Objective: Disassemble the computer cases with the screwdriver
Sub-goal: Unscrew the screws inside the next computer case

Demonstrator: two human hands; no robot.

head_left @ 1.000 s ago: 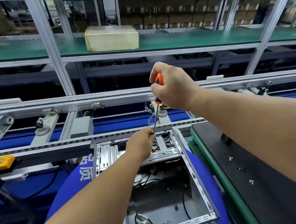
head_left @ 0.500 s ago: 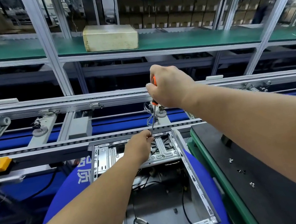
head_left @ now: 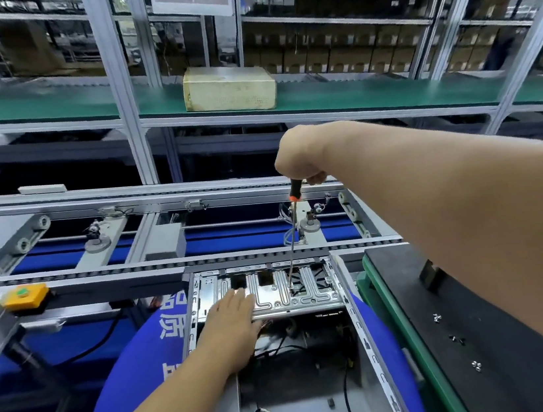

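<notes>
Screwdriver (head_left: 293, 234) upright in my right hand (head_left: 301, 157), fist wrapped on its handle, tip on bracket (head_left: 274, 290) at case (head_left: 367, 342) far edge. Left hand (head_left: 233, 318) flat, fingers straight, pressing bracket. Stiff sheet metal, probably sharp-edged; hold flat faces.

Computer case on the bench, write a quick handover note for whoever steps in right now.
Right hand: grips the screwdriver upright, tip down on the bracket at the far end of the case.
Left hand: flat, pressing the bracket's left part.
Done: case is open, loose screws lie on the black mat to the right.
Left: back out this bracket screw, any others, then lift the bracket out.
</notes>
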